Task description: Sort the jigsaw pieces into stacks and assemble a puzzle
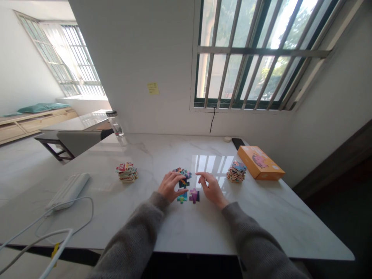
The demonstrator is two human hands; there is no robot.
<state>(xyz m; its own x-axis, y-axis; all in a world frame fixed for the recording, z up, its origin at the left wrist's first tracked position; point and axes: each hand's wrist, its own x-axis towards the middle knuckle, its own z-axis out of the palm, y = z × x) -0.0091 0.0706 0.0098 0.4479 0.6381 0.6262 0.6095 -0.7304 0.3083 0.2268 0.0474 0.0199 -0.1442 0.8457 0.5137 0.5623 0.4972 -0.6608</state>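
- Grey sleeves (128, 236) rise from the bottom edge, over a white marble-patterned table (194, 232).
- Left hand (168, 187), centre of the frame: thumb and forefinger stand apart, with dark puzzle pieces (184, 183) showing between them; whether the fingertips press on these I cannot tell.
- Right hand (213, 190), just right of centre: fingers loosely bent, tips slightly apart, pointing left toward the dark pieces.
- Below the dark pieces lie a teal piece (182, 197), near the left thumb, and a purple piece (194, 195).
- Piece stacks stand left of centre (128, 175) and right of centre (236, 173).
- Orange box (260, 162), right: pale lettering, too blurred to read.
- Yellow note (153, 88), upper middle: handwriting too small to read.
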